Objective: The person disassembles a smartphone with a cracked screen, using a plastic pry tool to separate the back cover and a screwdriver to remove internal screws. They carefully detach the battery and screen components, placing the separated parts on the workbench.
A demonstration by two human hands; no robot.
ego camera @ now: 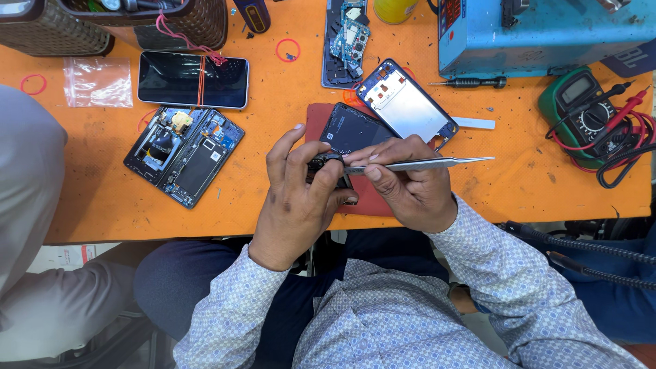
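Note:
My left hand [295, 198] grips a small black phone part [325, 164] above the front edge of the orange table [519, 184]. My right hand [410, 181] holds metal tweezers [437, 163], whose tips touch that part while the other end points right. Under both hands lies a dark red mat [372, 198] with a black phone back panel [348, 130] on it. A blue phone frame [406, 106] with a pale inner plate rests just beyond the panel.
Two opened phones [183, 152] lie at left, below a phone with a dark screen [193, 79]. Also here: a clear plastic bag [99, 80], a circuit board assembly [347, 41], a screwdriver [471, 83], a blue box [547, 31], and a green multimeter [588, 113] with leads. Another person's sleeve [27, 178] is at left.

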